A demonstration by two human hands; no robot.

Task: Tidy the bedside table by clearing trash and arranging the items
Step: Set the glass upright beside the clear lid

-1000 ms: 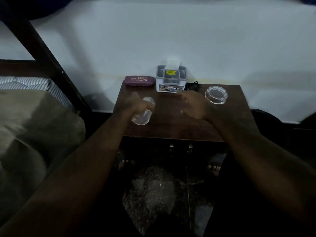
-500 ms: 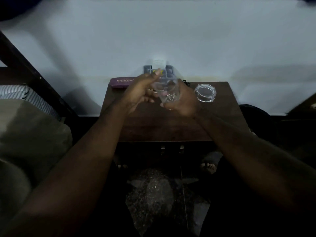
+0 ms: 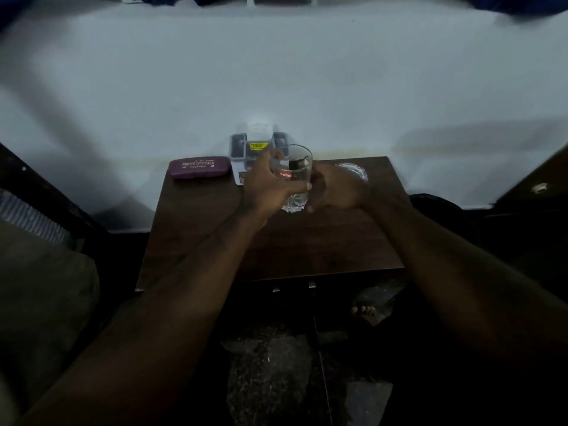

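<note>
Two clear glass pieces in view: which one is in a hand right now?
The tall tumbler with the red cello label, gripped by the left hand. The low round dish just lies on the table, back right.

A pale, bare wall (image 3: pixel 276 72) is seen across the upper half of the view. Blurred blue shapes (image 3: pixel 522 4) are cut off along the top edge. At the left, a dark slanted bed frame (image 3: pixel 46 192) is seen, with striped bedding (image 3: pixel 30 221) just below it and an olive blanket (image 3: pixel 40 296) lower down. A speckled floor (image 3: pixel 270 379) is shown at the bottom, and the toes of a bare foot (image 3: pixel 364 310) are set on it. At the far right, a dark piece of furniture (image 3: pixel 534 167) is only partly made out.
</note>
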